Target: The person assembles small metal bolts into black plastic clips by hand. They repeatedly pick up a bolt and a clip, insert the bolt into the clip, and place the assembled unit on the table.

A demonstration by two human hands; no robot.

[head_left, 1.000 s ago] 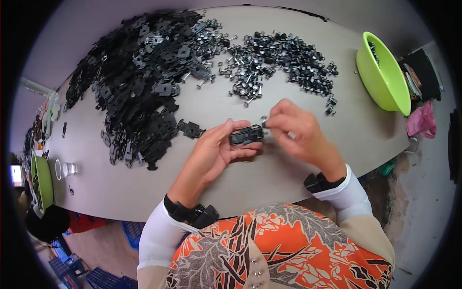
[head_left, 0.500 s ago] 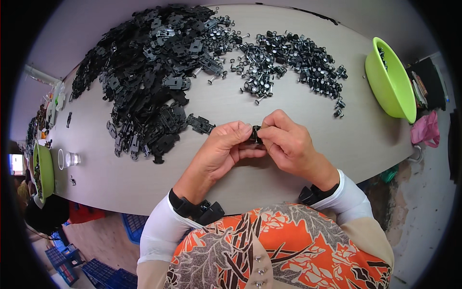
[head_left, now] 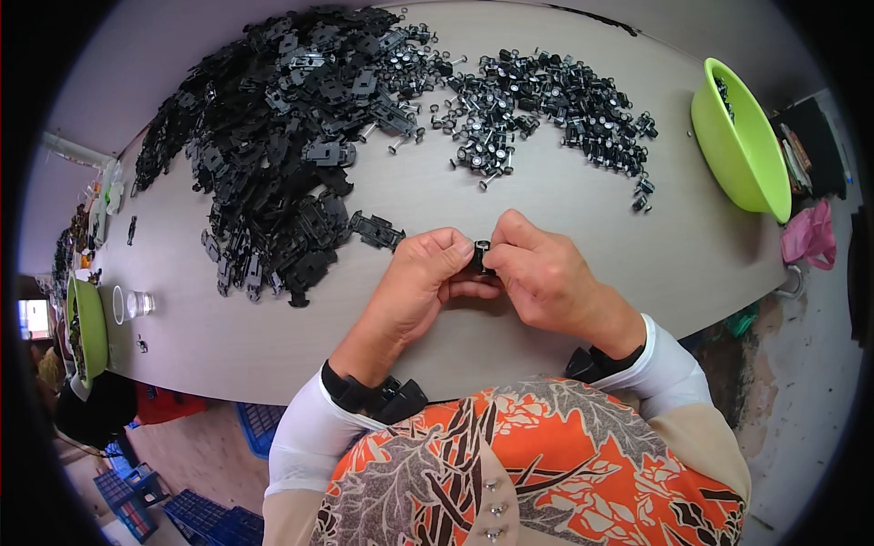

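Between my two hands is a small dark toy car chassis (head_left: 481,258), with a round wheel-like part showing at its upper end. My left hand (head_left: 430,264) is closed on it from the left, thumb on top and fingers curled underneath. From the right, my right hand (head_left: 543,273) pinches the same piece with thumb and forefinger. My fingertips cover most of it. Just left of my left hand, a loose black chassis (head_left: 377,231) lies on the table, beside a large heap of black chassis (head_left: 264,164). Farther back lies a spread of wheel-and-axle pieces (head_left: 546,105).
A lime-green basin (head_left: 745,155) with small parts inside stands at the right edge, by a pink bag (head_left: 808,235). At the left are another green basin (head_left: 88,328) and a clear plastic cup (head_left: 134,303). Blue crates (head_left: 205,519) sit below the table.
The chassis has turned slightly between my fingers, showing more of the round part. My right hand has shifted a little; both hands keep their hold. The whole view has tilted slightly.
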